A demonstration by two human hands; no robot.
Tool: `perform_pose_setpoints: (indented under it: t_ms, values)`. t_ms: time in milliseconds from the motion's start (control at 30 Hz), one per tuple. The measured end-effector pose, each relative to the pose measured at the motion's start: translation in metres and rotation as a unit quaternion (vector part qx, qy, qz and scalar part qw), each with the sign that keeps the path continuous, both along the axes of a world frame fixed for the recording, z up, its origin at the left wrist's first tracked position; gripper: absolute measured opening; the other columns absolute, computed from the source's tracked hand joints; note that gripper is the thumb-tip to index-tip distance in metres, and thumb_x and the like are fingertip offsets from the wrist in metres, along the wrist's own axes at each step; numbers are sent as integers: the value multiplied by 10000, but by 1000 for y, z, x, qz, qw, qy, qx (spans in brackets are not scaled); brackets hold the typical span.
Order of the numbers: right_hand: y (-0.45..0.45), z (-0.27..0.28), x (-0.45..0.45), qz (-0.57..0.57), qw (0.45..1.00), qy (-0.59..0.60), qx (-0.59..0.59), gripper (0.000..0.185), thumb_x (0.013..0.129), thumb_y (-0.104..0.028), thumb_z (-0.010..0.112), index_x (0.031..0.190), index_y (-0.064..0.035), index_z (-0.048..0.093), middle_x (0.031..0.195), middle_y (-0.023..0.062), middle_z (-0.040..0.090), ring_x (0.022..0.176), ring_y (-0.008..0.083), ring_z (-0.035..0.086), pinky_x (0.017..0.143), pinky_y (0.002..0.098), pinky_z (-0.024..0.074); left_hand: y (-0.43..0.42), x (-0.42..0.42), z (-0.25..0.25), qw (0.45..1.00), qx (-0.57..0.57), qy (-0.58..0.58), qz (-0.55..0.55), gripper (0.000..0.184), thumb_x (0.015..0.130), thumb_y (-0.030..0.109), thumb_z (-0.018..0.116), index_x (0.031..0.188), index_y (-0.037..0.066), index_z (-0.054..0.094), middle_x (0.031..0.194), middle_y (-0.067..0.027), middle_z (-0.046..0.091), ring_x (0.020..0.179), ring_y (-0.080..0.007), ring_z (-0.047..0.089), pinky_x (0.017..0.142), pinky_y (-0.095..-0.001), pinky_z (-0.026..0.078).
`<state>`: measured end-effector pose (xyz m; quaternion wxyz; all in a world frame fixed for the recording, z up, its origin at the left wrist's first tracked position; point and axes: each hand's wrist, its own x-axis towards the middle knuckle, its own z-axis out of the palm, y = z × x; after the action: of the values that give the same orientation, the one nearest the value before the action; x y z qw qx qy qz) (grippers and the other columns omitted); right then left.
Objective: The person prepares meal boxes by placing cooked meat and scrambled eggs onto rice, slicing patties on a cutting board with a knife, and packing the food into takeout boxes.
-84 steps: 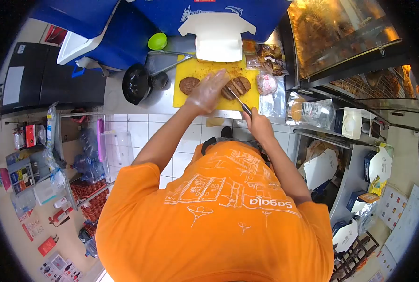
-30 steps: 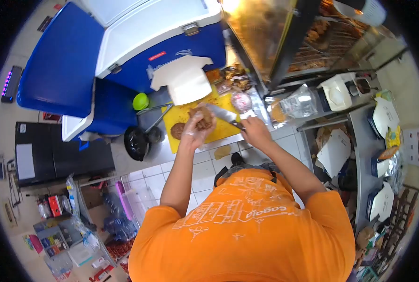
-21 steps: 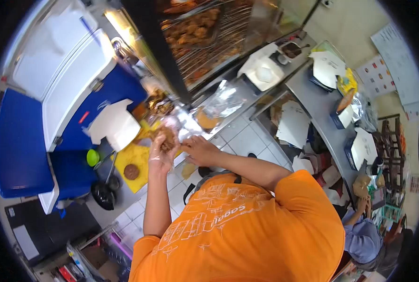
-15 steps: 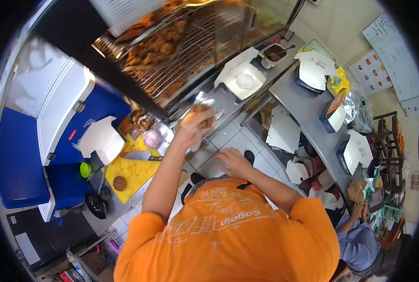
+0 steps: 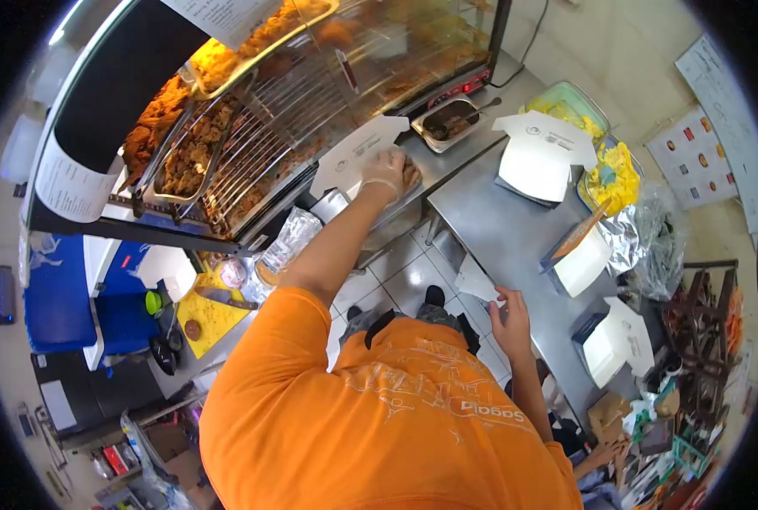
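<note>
My left hand (image 5: 382,176), in a clear plastic glove, reaches into an open white takeaway box (image 5: 355,155) on the counter before the heated display case. Its fingers are bent over a brownish item I cannot make out, partly hidden by the hand and box. My right hand (image 5: 511,323) is bare and holds nothing, fingers loosely apart beside the steel table's edge. Just right of the left hand's box is a steel tray of dark sauce (image 5: 452,123) with a spoon. Crumpled foil (image 5: 289,240) lies below my left forearm.
Other open boxes stand on the steel table (image 5: 481,204): one box (image 5: 545,161) near the wall, another (image 5: 618,340) nearer. A yellow cutting board (image 5: 213,314) bears a knife (image 5: 226,297) and a brown patty (image 5: 193,330). The display case (image 5: 285,127) holds fried food. Another person's hand (image 5: 604,459) shows lower right.
My left hand has moved from the foil area up and right into the box. My right hand has shifted right, to the table edge. The view has swung, showing more of the display case.
</note>
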<state>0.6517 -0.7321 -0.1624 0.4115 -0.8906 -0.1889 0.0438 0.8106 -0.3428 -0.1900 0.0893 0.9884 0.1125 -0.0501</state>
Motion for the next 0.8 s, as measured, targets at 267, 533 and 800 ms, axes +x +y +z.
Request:
perform_pose_setpoints:
  t_ms: [267, 533, 800]
  values:
    - [63, 9, 75, 191, 977, -6, 94, 286, 897, -31, 674, 1179, -31, 627, 1006, 145, 603, 808, 259, 601, 717, 333, 514, 33, -35, -17, 998, 48, 27, -2, 690, 870, 290, 661, 1486, 108, 409, 1424, -191, 507, 1265, -336, 571, 1033, -429, 491]
    - [160, 138, 165, 280, 945, -94, 142, 249, 956, -121, 642, 1188, -34, 636, 1064, 103, 632, 814, 194, 596, 734, 314, 497, 24, -74, -18, 972, 76, -219, 34, 566, 873, 138, 648, 1422, 123, 512, 1410, -181, 521, 1248, -367, 578, 1020, -458, 502]
    - [267, 297, 205, 242, 915, -187, 263, 338, 1030, -178, 591, 1339, -41, 588, 938, -8, 609, 767, 54, 541, 654, 225, 461, -20, -190, 21, 916, -249, 27, 314, 412, 983, 283, 519, 1244, -27, 590, 1113, -289, 626, 1101, -456, 630, 939, -505, 509]
